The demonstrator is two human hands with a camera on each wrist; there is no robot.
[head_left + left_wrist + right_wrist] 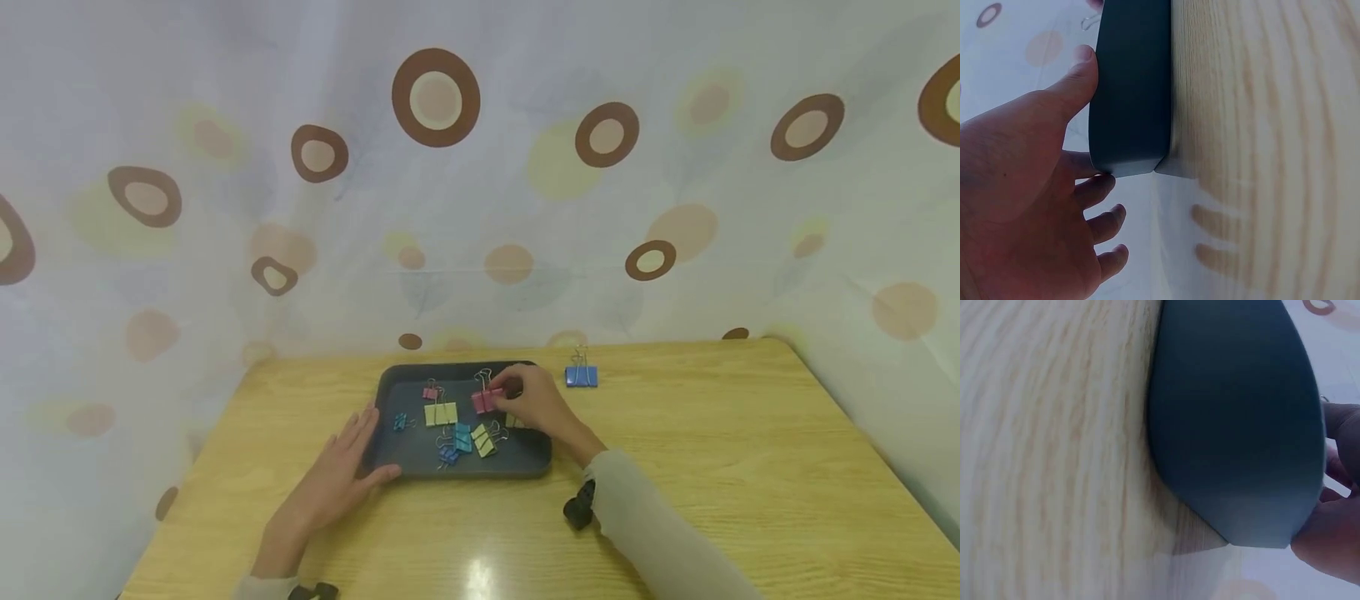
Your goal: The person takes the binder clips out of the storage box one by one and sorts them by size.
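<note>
A dark rectangular tray point(480, 472) lies on the table with several binder clips in it. My right hand point(538, 402) reaches over the tray's right side and pinches a large pink binder clip point(483, 402). At the front left corner, my left hand point(337, 473) rests against the tray, its thumb on the front side and its fingers loosely extended along the left. Around the pink clip lie a yellow clip point(441, 414), a second yellow clip point(484, 441), a teal clip point(462, 437) and a small blue clip point(447, 455). In the right wrist view the tray wall hides most of that hand.
A large blue binder clip point(581, 377) stands on the wooden table point(720, 467), right of the tray near the back edge. A small pink clip point(430, 393) and a small teal clip point(401, 422) lie in the tray's left part. Behind the table hangs a patterned curtain point(480, 208).
</note>
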